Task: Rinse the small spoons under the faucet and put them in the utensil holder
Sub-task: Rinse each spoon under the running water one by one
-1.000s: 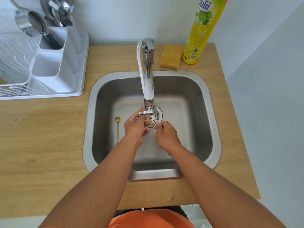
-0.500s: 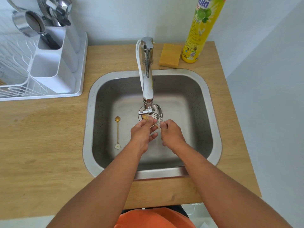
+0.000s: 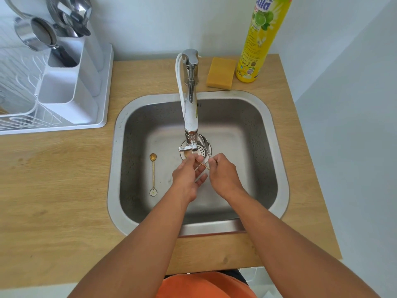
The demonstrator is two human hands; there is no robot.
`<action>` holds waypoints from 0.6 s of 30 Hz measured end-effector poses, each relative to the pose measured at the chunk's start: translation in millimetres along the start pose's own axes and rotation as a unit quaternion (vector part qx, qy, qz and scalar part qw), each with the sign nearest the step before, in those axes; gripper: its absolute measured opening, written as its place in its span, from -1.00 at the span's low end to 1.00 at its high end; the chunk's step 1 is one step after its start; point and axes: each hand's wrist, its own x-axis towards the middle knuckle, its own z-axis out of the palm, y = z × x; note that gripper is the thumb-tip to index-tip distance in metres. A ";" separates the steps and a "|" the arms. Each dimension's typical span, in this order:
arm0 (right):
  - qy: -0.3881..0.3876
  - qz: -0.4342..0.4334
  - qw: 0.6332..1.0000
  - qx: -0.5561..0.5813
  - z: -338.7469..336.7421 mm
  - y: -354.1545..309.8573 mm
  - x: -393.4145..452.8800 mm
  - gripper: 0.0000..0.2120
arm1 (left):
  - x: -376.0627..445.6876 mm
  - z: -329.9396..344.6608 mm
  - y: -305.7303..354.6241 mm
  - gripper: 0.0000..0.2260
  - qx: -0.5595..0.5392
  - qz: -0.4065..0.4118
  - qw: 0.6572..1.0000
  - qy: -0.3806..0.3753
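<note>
Under the spout of the chrome faucet (image 3: pixel 191 117), both hands meet over the sink's drain. My right hand (image 3: pixel 223 175) pinches the handle end of a thin gold spoon (image 3: pixel 202 164). My left hand (image 3: pixel 187 177) pinches its bowl end, lower fingers stretched out. A silver spoon (image 3: pixel 206 147) sticks out from my right fingers over the drain. Another gold spoon (image 3: pixel 153 173) with a white flower end lies on the sink floor at the left. The white utensil holder (image 3: pixel 64 100) stands on the drying rack at the far left, its front compartment empty.
The steel sink (image 3: pixel 116 168) is set in a wooden counter. A yellow sponge (image 3: pixel 220 72) and a tall yellow dish soap bottle (image 3: pixel 260 39) stand behind it. The holder's rear compartments hold metal utensils (image 3: pixel 73 20). A white wire rack (image 3: pixel 19 97) fills the left edge.
Both hands stayed under the spout with the gold spoon between them. My left hand's lower fingers have spread out, and the silver spoon has come into sight over the drain.
</note>
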 end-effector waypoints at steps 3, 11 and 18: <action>0.010 -0.009 0.999 -0.035 1.0 -4.9 -1.7 -0.76 | 0.2 -0.6 -2.8 -0.87 0.025 -0.005 1.000 -0.010; 0.085 -0.088 0.984 -0.129 3.4 -3.4 -7.6 -0.80 | 7.7 7.1 20.9 -0.90 0.057 0.052 0.997 0.030; 0.070 0.003 0.997 -0.022 12.5 -7.8 -0.9 -0.79 | 3.5 2.9 26.6 -0.76 0.012 0.017 1.000 0.005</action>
